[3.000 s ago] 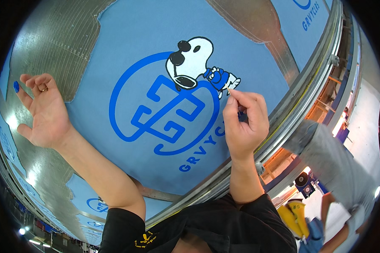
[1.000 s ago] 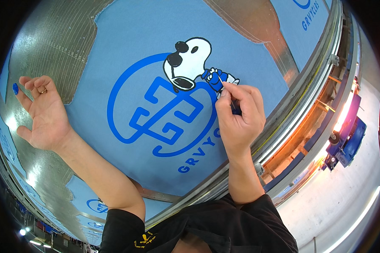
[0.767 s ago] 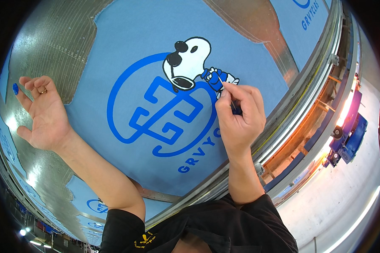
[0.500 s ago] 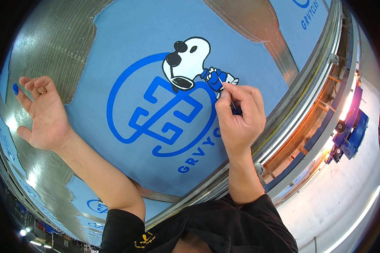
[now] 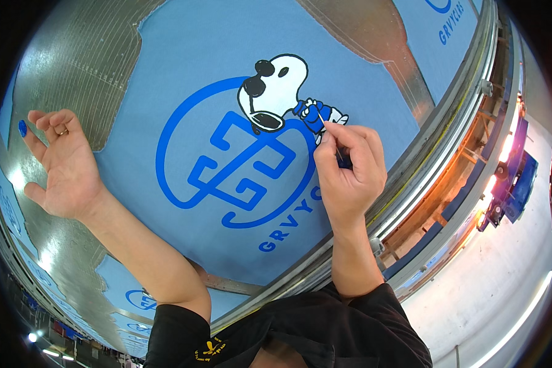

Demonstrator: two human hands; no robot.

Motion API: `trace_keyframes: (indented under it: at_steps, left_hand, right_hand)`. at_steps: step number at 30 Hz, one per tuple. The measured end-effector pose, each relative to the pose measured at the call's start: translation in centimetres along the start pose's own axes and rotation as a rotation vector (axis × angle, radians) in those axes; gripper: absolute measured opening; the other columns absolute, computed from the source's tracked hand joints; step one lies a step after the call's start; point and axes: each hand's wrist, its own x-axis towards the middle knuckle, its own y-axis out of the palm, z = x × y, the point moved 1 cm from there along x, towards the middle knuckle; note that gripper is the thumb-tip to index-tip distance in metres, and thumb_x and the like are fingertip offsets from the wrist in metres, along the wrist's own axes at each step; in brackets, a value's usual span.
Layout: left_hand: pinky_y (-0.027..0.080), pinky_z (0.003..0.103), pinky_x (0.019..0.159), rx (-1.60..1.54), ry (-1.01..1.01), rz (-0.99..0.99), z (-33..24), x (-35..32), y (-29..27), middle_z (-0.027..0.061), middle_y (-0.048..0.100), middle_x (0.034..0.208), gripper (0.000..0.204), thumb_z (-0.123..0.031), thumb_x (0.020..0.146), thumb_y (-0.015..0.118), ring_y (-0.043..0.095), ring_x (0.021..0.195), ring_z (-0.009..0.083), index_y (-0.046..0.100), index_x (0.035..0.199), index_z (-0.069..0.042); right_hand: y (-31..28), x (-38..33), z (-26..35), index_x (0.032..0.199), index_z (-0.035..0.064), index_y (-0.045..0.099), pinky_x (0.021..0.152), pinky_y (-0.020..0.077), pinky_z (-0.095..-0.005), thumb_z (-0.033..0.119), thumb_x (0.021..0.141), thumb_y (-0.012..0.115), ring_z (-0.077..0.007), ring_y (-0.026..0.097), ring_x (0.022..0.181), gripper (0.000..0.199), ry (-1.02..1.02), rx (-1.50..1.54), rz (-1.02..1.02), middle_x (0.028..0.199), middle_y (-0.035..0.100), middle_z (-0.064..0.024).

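Note:
My right hand pinches a thin, needle-like tool between thumb and fingers. The tool's tip lies at the blue jacket of a printed cartoon dog, which is white with black glasses and a black ear. This print sits on a light blue fabric panel, beside a large dark blue round emblem and lettering partly covered by my right hand. My left hand is raised palm up at the left, fingers apart and slightly curled. A dab of blue paint coats one fingertip; a ring is on another finger.
The fabric lies on a shiny metal table surface. Other printed light blue panels lie at the upper right and lower left. A metal rail runs along the table's right edge. Beyond it stands blue equipment near bright lights.
Both hands hold almost the same poses. The printed dog appears shifted very slightly right in the view, and the blue equipment at far right sits a little differently.

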Motion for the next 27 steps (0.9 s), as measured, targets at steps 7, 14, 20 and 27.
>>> trace_keyframes:
  at_steps: [7, 14, 20, 27]
  left_hand:
    - [0.038, 0.051, 0.098, -0.001, 0.003, 0.006, 0.02, 0.03, -0.03, 0.0222, 0.043, 0.136, 0.082, -0.071, 0.104, 0.017, 0.047, 0.108, 0.0312, 0.032, 0.154, -0.008]
    - [0.038, 0.051, 0.098, -0.005, 0.0, 0.01, 0.02, -0.01, -0.08, 0.022, 0.043, 0.137, 0.081, -0.071, 0.104, 0.017, 0.047, 0.109, 0.031, 0.03, 0.156, -0.009]
    - [0.038, 0.051, 0.098, 0.003, -0.001, 0.021, 0.02, 0.03, -0.2, 0.0219, 0.043, 0.137, 0.081, -0.071, 0.104, 0.016, 0.046, 0.108, 0.0309, 0.03, 0.156, -0.01]
    - [0.038, 0.05, 0.098, 0.001, 0.001, 0.013, 0.09, -0.02, -0.2, 0.0223, 0.043, 0.137, 0.081, -0.071, 0.105, 0.015, 0.046, 0.108, 0.0309, 0.03, 0.156, -0.01]
  right_hand:
    - [0.04, -0.03, -0.04, 0.096, 0.0015, 0.077, 0.061, 0.0511, -0.0267, -0.01, 0.077, 0.075, -0.0162, 0.063, 0.075, 0.023, 0.009, 0.023, 0.003, 0.088, 0.067, -0.007]
    - [0.12, 0.08, -0.23, 0.096, 0.0024, 0.078, 0.064, 0.0505, -0.0279, -0.009, 0.077, 0.076, -0.017, 0.063, 0.077, 0.023, -0.038, -0.04, 0.013, 0.088, 0.068, -0.0065]
    - [0.14, 0.15, -0.12, 0.097, 0.0025, 0.078, 0.064, 0.0494, -0.028, -0.009, 0.077, 0.076, -0.0174, 0.063, 0.077, 0.023, -0.04, -0.039, 0.008, 0.087, 0.068, -0.0063]
    - [0.21, 0.16, 0.09, 0.097, 0.0026, 0.078, 0.065, 0.0493, -0.0283, -0.009, 0.077, 0.076, -0.0176, 0.063, 0.076, 0.024, -0.02, -0.025, -0.003, 0.088, 0.069, -0.0064]
